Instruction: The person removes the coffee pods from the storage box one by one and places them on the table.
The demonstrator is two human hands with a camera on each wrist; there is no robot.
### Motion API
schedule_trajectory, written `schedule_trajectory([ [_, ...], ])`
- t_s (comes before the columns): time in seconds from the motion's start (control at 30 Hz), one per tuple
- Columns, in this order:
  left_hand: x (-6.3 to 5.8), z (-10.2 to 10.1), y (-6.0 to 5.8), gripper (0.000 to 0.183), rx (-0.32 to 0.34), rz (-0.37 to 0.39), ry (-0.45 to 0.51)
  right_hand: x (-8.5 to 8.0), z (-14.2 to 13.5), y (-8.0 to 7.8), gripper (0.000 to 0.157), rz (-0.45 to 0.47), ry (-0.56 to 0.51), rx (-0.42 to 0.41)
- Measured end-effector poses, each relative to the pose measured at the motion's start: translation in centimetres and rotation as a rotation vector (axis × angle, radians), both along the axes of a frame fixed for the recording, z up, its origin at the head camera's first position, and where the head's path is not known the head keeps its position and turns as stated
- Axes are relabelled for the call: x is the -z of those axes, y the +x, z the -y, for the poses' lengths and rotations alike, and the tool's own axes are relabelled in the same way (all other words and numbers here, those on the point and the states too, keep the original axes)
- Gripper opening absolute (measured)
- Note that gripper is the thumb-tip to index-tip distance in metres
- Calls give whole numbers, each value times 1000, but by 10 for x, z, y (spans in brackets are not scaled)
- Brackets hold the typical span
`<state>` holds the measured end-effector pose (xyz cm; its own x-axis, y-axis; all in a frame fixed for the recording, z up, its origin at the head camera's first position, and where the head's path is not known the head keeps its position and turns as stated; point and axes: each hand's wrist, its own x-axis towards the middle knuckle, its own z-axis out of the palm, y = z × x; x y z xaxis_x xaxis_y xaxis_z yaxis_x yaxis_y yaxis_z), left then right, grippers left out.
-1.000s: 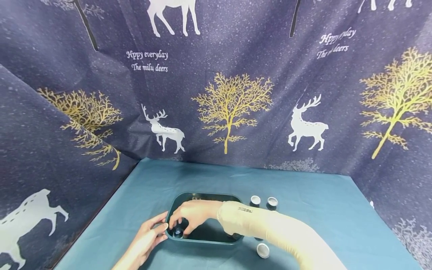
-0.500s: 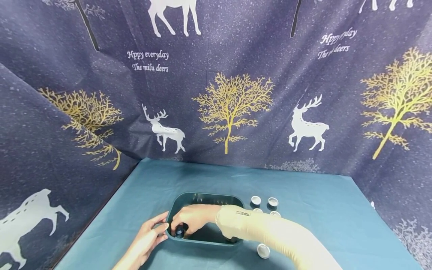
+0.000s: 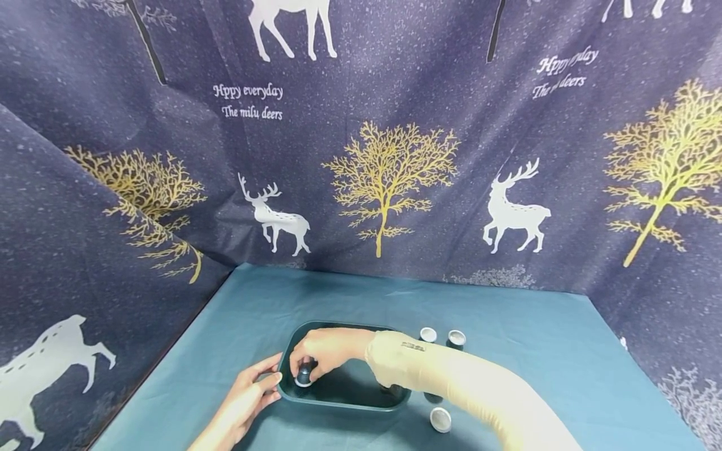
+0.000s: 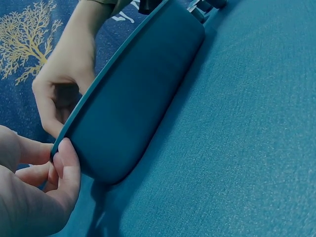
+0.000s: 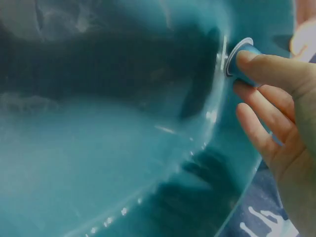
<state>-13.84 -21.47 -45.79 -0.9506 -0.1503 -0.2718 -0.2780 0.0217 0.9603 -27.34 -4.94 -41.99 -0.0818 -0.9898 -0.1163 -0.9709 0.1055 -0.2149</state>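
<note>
A dark green plastic bin [image 3: 344, 406] with rounded corners stands on the table. My left hand [image 3: 248, 394] pinches its left rim between thumb and fingers, as the left wrist view also shows [image 4: 44, 182]. Inside the bin's left end, my right hand [image 3: 327, 351] holds a dark blue coffee capsule [image 3: 303, 374] between thumb and fingers. In the right wrist view that capsule [image 5: 245, 61] is tilted, its silver rim facing the bin's inside. Something dark at the bin's right end is partly hidden by the right sleeve [image 3: 389, 360].
Right of the bin, coffee capsules [image 3: 428, 334] [image 3: 456, 339] stand with pale tops up. Another capsule [image 3: 440, 419] lies tilted near the front, and a dark one [image 3: 433, 398] shows partly below the sleeve. A patterned cloth [image 3: 383, 188] hangs behind the table.
My right fingers have closed on the capsule in the bin's left corner and raised it slightly up and to the right, so its silver rim shows below. My left hand stays on the rim.
</note>
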Motion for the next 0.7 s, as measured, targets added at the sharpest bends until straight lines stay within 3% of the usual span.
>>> schedule_trajectory([
  [0.4, 2, -1, 0, 51, 1, -21, -12, -26, -16, -6, 26, 70, -108, 97],
  [0.7, 1, -1, 1, 51, -4, -23, -13, -37, -30, -10, 25, 142, -186, 135],
])
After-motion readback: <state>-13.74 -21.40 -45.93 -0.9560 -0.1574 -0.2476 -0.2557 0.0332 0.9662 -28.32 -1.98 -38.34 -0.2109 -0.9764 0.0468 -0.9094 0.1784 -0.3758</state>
